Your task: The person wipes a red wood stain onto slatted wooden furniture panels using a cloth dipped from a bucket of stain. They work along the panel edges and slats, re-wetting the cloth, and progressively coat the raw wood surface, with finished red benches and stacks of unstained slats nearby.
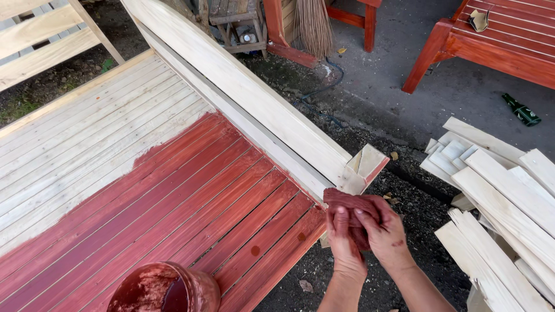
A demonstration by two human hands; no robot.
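My left hand (pixel 342 237) and my right hand (pixel 384 234) are pressed together around a dark red, stain-soaked cloth (pixel 350 203). They hover just off the lower right corner of a slatted wooden bench seat (pixel 144 190). The near half of the slats is stained red-brown; the far left half is bare pale wood. The cloth sits close to the end of the bare backrest rail (pixel 243 92) and its angled end block (pixel 363 169). A round container of red stain (pixel 165 289) stands on the stained slats at the bottom edge.
A pile of bare wooden slats (pixel 503 202) lies on the ground at the right. A finished red bench (pixel 497 40) stands at the top right, a green bottle (pixel 522 110) on the ground near it. A broom (pixel 313 23) leans at the top centre.
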